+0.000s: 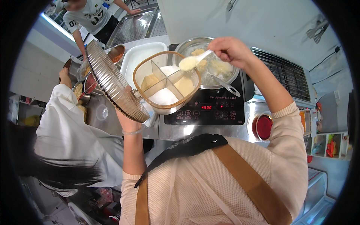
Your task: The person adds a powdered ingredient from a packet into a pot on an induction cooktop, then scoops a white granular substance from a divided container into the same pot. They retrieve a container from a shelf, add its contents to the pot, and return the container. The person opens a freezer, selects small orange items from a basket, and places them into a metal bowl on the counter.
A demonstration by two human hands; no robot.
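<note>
My right hand pinches the handle of a white spoon heaped with pale yellow granules. The spoon is over the far right rim of a clear seasoning box, beside a steel pot. Dividers split the box into compartments of white and yellowish powders or granules. Its ribbed, see-through lid is swung open to the left. My left hand holds the box from below on the lid side, its fingers mostly hidden. In the pot, bubbling liquid holds yellowish clumps, and a grey-handled utensil leans on the rim.
Under the pot is a black induction cooktop with a lit display. A white tray and steel bowls of ingredients stand left. A bowl of red liquid sits right. One co-worker in white is close left; another person stands beyond.
</note>
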